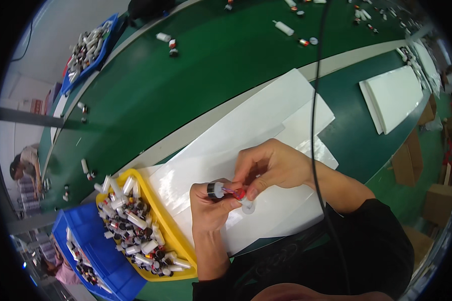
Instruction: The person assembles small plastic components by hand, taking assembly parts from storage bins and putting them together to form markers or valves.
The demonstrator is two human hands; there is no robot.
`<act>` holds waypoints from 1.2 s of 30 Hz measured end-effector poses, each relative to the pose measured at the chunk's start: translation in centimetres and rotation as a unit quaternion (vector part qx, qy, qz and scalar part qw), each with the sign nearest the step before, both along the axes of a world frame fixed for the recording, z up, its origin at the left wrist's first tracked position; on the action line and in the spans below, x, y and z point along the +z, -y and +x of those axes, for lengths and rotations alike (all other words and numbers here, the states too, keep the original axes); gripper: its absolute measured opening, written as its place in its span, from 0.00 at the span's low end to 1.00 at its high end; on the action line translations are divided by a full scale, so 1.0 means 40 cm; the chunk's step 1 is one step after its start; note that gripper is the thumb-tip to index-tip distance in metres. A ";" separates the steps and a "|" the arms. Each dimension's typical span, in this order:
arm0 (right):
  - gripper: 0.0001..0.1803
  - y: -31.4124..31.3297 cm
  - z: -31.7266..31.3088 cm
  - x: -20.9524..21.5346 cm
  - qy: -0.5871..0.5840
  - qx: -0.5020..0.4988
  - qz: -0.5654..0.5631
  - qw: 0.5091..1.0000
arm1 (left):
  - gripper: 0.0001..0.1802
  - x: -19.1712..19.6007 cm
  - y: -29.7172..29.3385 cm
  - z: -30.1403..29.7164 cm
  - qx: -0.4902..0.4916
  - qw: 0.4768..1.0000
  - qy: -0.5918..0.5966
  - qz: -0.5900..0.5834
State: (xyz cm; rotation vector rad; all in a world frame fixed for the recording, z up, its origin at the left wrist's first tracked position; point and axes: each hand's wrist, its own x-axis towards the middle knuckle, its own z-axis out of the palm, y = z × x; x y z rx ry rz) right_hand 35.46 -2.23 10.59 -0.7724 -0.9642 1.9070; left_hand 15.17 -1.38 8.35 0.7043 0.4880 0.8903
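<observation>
Left hand: the left hand [208, 205] is curled shut around a small cylindrical part with a black-and-silver cap [215, 189], thumb and fingers closed on it, the cap end poking out above the fist.
Right hand: the right hand [271, 165] comes down from the right, its fingers [248, 173] pinched shut on a small red piece [239, 193] that sits just beside the capped part; what joins the two is too small to tell.
Small disc: a small round translucent disc [248, 207] lies on the sheet just below the right fingertips.
Where the held parts are: above the glossy white sheets [266, 120] spread over the green tabletop [186, 85], near the person's body.
Yellow tray: a yellow plastic tray [169, 233] heaped with small white, black and red tubes and caps [130, 220] lies just left of the left hand.
Blue bin: a blue plastic bin [110, 266] with more such parts sits touching the yellow tray's left side.
Far tabletop: a second blue tray [106, 45] of parts and scattered loose white tubes [284, 27] lie well apart from the hands.
Cable: a black cable [314, 100] hangs down across the view.
</observation>
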 end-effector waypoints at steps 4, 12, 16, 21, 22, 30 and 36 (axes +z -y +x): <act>0.11 -0.023 0.024 0.001 0.134 -0.047 0.089 0.986 | 0.13 0.002 -0.020 0.031 0.082 0.995 0.001 -0.050; 0.15 -0.278 0.271 -0.026 0.793 -0.355 0.284 0.405 | 0.18 0.022 -0.209 0.051 0.409 0.912 -0.006 -0.014; 0.23 -0.420 0.299 -0.066 0.845 -0.361 0.179 0.351 | 0.25 0.003 -0.301 -0.034 0.414 0.909 -0.054 -0.002; 0.17 -0.424 0.373 -0.104 0.873 -0.302 0.271 0.270 | 0.29 0.014 -0.143 0.007 0.250 0.829 -0.423 0.265; 0.11 -0.389 0.316 -0.047 0.842 -0.286 0.293 0.351 | 0.26 0.001 -0.098 -0.004 0.180 0.803 -0.474 0.315; 0.15 -0.100 0.084 0.064 0.152 -0.193 0.148 0.958 | 0.22 0.101 -0.008 0.093 0.056 0.988 -0.133 -0.049; 0.18 0.015 0.016 0.036 0.250 -0.065 0.341 0.904 | 0.18 0.108 -0.025 0.066 0.148 0.978 -0.019 -0.143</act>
